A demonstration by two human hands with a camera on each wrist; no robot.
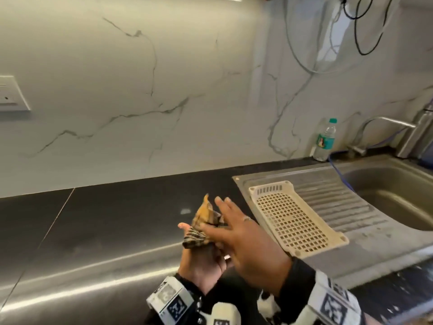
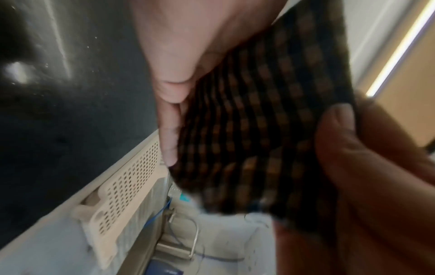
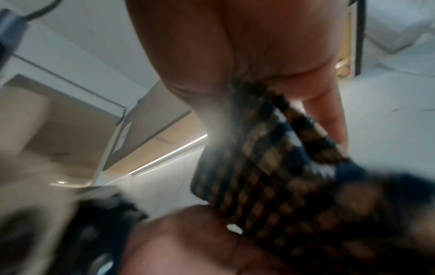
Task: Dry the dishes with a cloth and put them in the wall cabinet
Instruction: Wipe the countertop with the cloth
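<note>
A brown, black and white checked cloth hangs bunched between my two hands, above the dark counter. My left hand holds it from below and left, with the cloth draped over its fingers. From the right, my right hand meets it with fingers straight and spread, a ring on one, and its thumb lies across the cloth. The left wrist view shows the cloth between my left hand and the right thumb. In the right wrist view the cloth comes out from under my right palm. No dish is in view.
A beige perforated tray lies on the steel drainboard just right of my hands. The sink basin and tap are at the far right. A water bottle stands by the marble wall, and a wall socket is at the left edge.
</note>
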